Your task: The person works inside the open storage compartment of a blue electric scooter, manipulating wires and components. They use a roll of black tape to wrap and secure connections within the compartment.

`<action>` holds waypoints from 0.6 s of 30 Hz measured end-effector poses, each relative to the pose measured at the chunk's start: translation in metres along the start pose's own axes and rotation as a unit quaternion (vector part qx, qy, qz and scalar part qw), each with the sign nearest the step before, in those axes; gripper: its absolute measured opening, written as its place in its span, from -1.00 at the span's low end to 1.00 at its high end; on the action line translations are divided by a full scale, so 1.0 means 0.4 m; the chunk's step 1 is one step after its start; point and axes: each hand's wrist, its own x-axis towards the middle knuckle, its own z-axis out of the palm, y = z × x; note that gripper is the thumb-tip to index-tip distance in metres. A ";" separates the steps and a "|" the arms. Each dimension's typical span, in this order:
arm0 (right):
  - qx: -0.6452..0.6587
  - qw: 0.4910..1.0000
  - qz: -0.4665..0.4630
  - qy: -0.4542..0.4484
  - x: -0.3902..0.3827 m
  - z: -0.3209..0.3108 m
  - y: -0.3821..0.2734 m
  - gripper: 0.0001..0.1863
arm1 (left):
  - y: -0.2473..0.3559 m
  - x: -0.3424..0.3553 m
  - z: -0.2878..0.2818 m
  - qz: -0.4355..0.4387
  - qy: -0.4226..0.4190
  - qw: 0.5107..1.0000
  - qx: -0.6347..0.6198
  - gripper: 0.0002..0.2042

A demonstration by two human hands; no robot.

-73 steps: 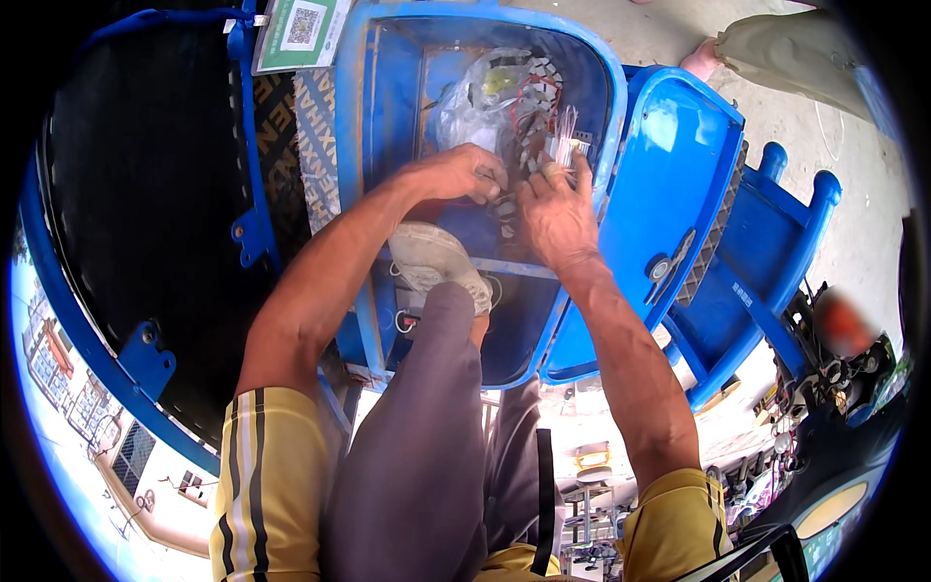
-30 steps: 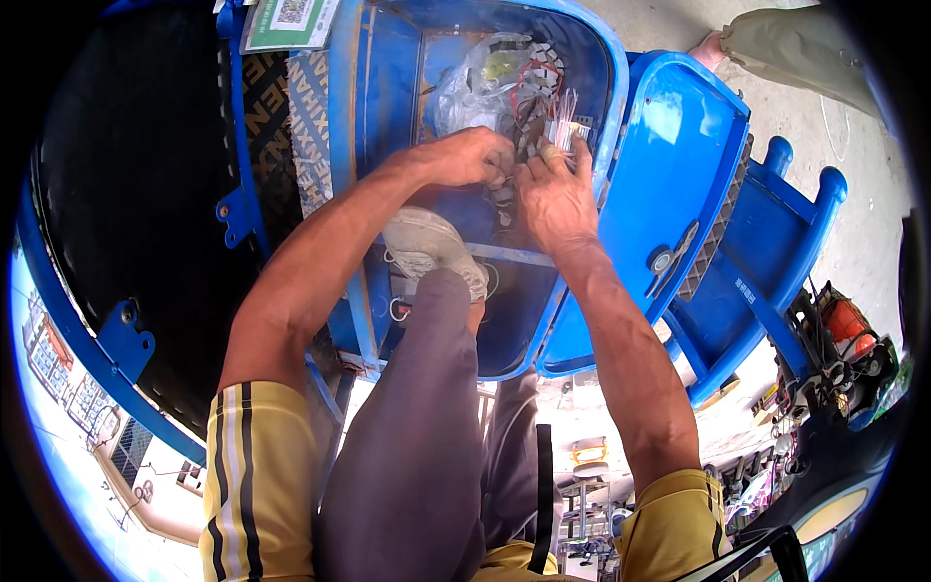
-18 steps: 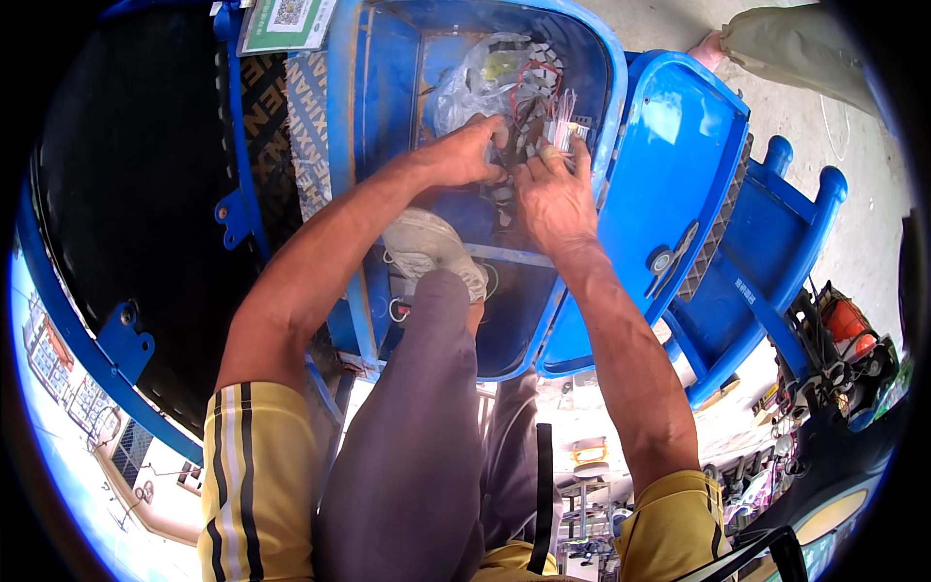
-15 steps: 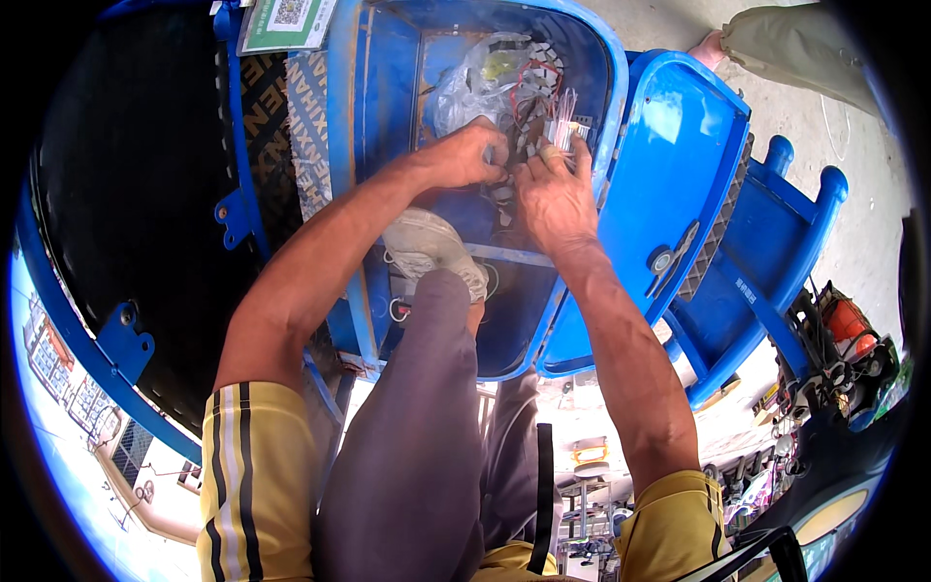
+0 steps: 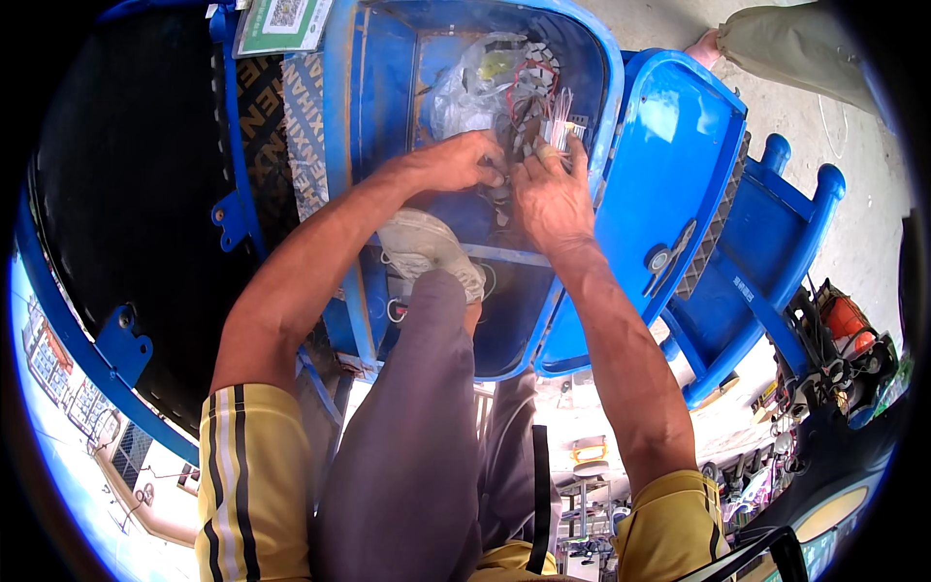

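One bunched left hand (image 5: 475, 161), contents hidden, faces a right hand (image 5: 555, 199) bent at a bundle of pale strands (image 5: 561, 114), hold uncertain. Between them, small grey blocks (image 5: 501, 195), most tangled farther ahead: handling seems unfinished. Beyond, a clear plastic bag (image 5: 464, 105).

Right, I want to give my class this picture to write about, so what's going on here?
A person works bare-handed inside an open blue box. The right hand has its fingers at a bundle of thin pale strands; the left hand is close beside it, and whether it holds anything is unclear. A crumpled clear plastic bag and small grey pieces lie beyond the hands. The box's blue door stands open on the right.
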 end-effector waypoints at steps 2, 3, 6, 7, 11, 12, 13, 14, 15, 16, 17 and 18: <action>-0.008 1.000 0.001 -0.013 -0.003 -0.005 -0.003 -0.87 | 0.006 0.008 0.005 -0.029 -0.036 0.999 -0.002 -0.66; -0.006 1.000 0.001 -0.011 -0.003 -0.005 -0.001 -0.87 | 0.014 0.012 0.008 -0.044 -0.055 0.998 -0.004 -0.64; 0.000 1.000 0.002 -0.007 -0.004 -0.004 0.003 -0.88 | 0.049 0.010 -0.002 -0.096 -0.073 0.992 0.040 -0.65; 0.002 1.000 0.004 -0.007 -0.004 -0.005 0.004 -0.88 | 0.033 0.019 0.003 -0.081 -0.073 0.993 0.038 -0.64; 0.000 1.000 -0.002 -0.017 -0.001 -0.004 0.000 -0.87 | -0.020 0.017 0.011 -0.082 -0.093 0.992 0.002 -0.62; 0.002 1.000 0.001 -0.016 -0.003 -0.004 0.002 -0.87 | -0.011 0.014 0.008 -0.094 -0.105 0.990 -0.012 -0.61; 0.004 1.000 0.005 -0.015 -0.005 -0.004 0.003 -0.86 | -0.002 0.012 0.007 -0.092 -0.105 0.990 -0.005 -0.60; 0.008 1.000 0.005 -0.012 -0.003 -0.004 0.001 -0.86 | 0.002 0.007 0.005 -0.092 -0.103 0.990 0.002 -0.60; 0.005 1.000 0.005 -0.015 -0.003 -0.005 0.001 -0.85 | 0.005 0.004 0.003 -0.092 -0.102 0.991 0.009 -0.59; 0.002 1.000 0.006 -0.018 -0.003 -0.006 0.000 -0.85 | 0.009 0.009 0.006 -0.084 -0.101 0.991 0.027 -0.58; 0.000 1.000 0.005 -0.021 -0.003 -0.008 -0.001 -0.84 | 0.014 0.018 0.011 -0.076 -0.100 0.991 0.044 -0.58; 0.002 1.000 0.007 -0.013 -0.001 -0.006 -0.001 -0.84 | 0.017 0.023 0.013 -0.068 -0.100 0.991 0.062 -0.57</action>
